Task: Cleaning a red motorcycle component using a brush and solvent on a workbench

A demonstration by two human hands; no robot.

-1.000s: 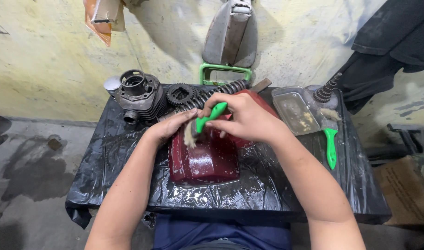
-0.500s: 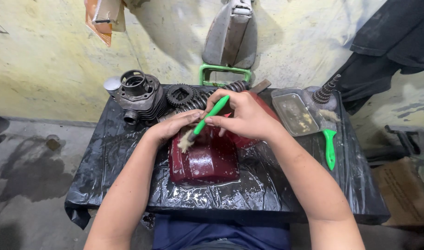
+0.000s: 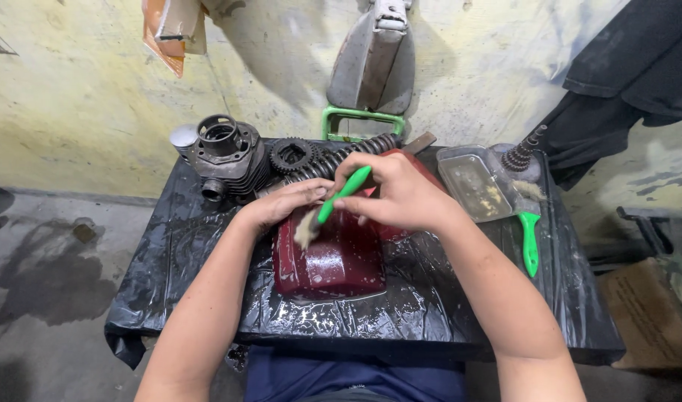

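The right hand is clamped on a green-handled brush, its bristles touching the dark red cover at frame centre. The left hand, fingers together, rests flat on the cover's upper left edge, on the black-wrapped table.

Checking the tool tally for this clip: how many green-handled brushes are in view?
2. One green-handled brush is in the right hand over the red part; the other brush lies beside the tray.
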